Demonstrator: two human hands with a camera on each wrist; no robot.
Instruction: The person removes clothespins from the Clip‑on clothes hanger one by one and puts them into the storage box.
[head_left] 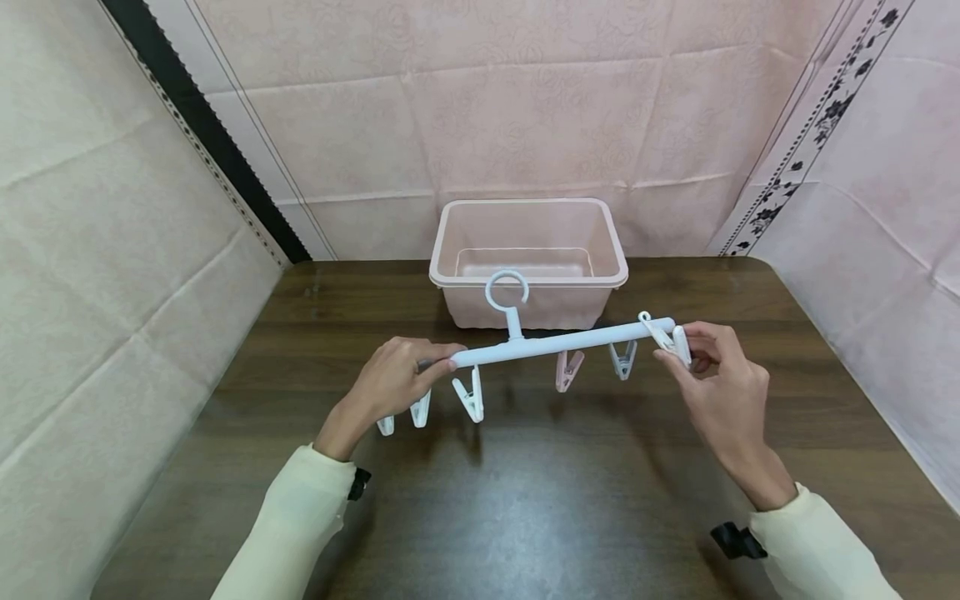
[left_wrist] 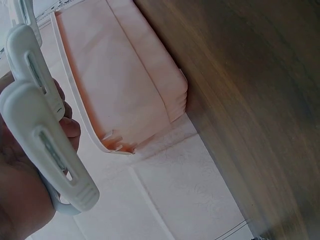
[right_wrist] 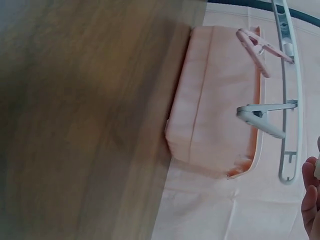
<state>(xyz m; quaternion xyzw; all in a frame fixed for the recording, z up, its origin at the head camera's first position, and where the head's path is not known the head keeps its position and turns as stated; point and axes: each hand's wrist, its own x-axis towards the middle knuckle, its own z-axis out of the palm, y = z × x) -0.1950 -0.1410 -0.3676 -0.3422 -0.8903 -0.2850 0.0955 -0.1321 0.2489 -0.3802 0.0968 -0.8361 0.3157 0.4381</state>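
Observation:
A pale blue clip hanger [head_left: 562, 342] with a round hook is held tilted above the table, its right end higher. My left hand [head_left: 393, 375] grips the bar at its left end. Below the bar hang a white clip [head_left: 470, 396], a pink clip [head_left: 568, 371] and a grey-blue clip [head_left: 623, 361]; more pale clips [left_wrist: 50, 145] hang by the left hand. At the bar's right end, my right hand [head_left: 723, 392] pinches a white clip [head_left: 667, 339]. Its ring overlaps the bar; whether it is attached I cannot tell. Most of that hand is outside the right wrist view.
Behind the hanger, a pink plastic basin [head_left: 525, 304] stands at the back of the brown wooden table [head_left: 540, 500]. Pale patterned cloth [head_left: 525, 125] hangs behind it and at both sides.

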